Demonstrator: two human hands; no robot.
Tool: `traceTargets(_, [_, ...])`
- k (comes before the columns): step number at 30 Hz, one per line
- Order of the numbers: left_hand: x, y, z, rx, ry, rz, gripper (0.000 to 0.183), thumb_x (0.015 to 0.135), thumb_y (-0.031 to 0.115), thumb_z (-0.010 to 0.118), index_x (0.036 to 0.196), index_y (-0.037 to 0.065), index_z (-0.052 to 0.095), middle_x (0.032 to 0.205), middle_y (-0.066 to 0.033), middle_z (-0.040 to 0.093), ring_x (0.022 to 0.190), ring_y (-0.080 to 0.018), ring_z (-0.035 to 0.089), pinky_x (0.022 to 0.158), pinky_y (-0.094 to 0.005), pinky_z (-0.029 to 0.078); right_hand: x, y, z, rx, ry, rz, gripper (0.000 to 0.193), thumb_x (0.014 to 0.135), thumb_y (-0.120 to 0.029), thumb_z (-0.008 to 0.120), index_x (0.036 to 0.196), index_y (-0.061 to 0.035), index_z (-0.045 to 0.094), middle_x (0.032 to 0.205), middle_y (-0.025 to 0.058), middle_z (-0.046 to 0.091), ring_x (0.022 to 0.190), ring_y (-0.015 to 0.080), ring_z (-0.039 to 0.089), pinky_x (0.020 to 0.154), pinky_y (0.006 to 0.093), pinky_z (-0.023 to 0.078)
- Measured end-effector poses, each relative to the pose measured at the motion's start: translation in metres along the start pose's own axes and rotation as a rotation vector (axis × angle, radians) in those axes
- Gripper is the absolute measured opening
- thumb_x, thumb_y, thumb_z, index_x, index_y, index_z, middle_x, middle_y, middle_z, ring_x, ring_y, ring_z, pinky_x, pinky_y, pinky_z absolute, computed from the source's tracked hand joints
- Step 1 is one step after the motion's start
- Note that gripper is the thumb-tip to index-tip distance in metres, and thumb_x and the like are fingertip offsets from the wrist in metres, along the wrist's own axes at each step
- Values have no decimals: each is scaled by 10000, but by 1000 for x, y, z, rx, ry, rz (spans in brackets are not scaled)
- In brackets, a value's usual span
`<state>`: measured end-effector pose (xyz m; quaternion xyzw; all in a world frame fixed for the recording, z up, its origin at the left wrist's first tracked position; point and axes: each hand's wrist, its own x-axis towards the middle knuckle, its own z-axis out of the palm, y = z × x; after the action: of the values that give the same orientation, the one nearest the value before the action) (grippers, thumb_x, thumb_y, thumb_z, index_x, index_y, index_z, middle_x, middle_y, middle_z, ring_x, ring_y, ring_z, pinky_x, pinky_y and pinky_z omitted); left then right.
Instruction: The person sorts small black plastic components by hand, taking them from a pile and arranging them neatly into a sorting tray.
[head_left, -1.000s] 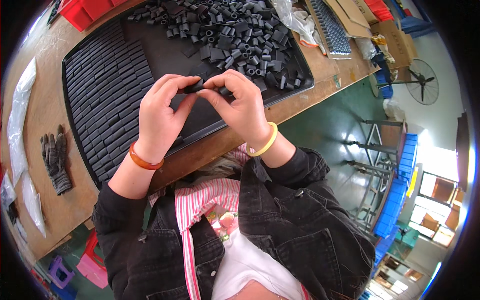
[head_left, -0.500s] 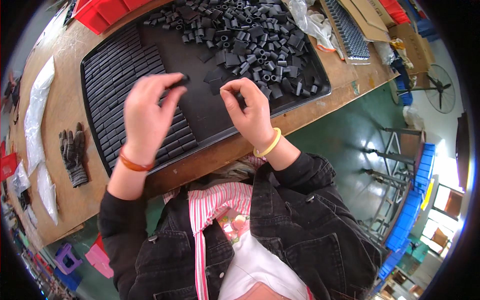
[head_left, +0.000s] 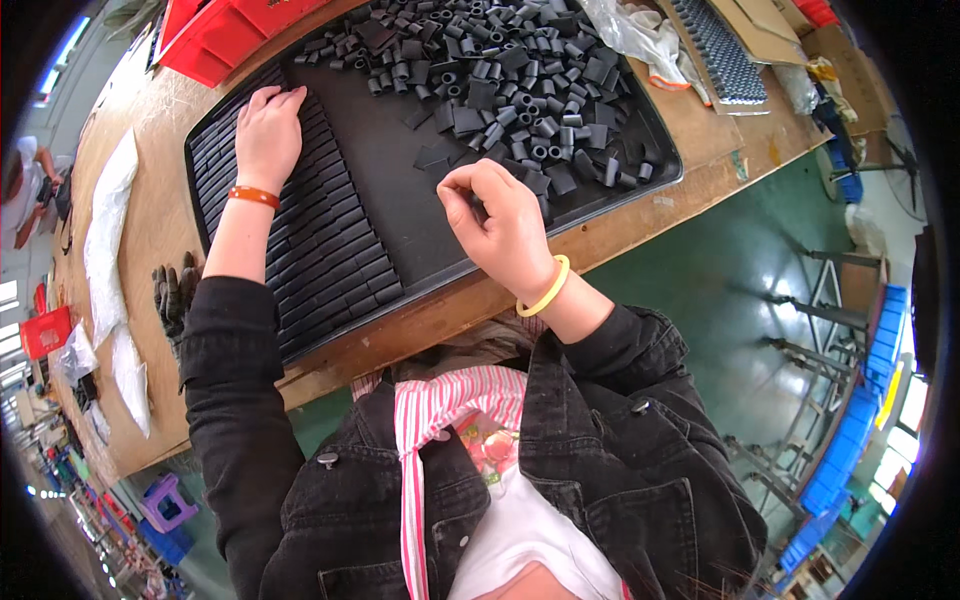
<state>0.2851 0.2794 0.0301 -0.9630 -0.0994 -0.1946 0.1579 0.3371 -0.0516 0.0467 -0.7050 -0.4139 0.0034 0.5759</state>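
Observation:
A large black tray (head_left: 395, 215) lies on the table. Short black cylinders packed in rows (head_left: 330, 220) fill its left part. My left hand (head_left: 268, 135) reaches over the far end of these rows, fingers bent down onto them; whatever the fingers hold is hidden beneath. Over the tray's near right part hovers my right hand (head_left: 500, 215), thumb and forefinger pinched together, other fingers curled; I cannot make out anything in it. Beyond it spreads a loose heap of short black tubes (head_left: 520, 100), mixed with flat black square pieces (head_left: 467, 119).
A red bin (head_left: 215, 45) stands beyond the tray's far left corner. Left of the tray are a long white plastic bag (head_left: 108, 230) and a dark glove (head_left: 172, 295). A white glove (head_left: 650, 50), a studded grey sheet (head_left: 715, 55) and cardboard (head_left: 755, 30) lie far right.
My left hand has moved away from me to the far end of the rows; the black cylinder at its fingertips is now out of sight. My right hand stays pinched nearly in place.

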Motion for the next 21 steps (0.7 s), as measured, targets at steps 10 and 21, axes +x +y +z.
traceTargets(10, [3,77,-83,-650,-13,-87,229,863,107,655,1089,85,688,1062,-88,651,1028,-297,600,898,-386,488,1,16,-1,-13,196,12,147,919,14,557,1063,-11,578,976,135,582,752,259,589,669,329,480])
traceTargets(21, [-21,142,-68,-711,-101,62,258,769,100,758,1004,79,656,864,-70,628,873,-291,600,797,-382,491,-3,4,-1,136,148,127,84,959,-81,610,979,0,603,896,153,632,791,321,639,705,339,506])
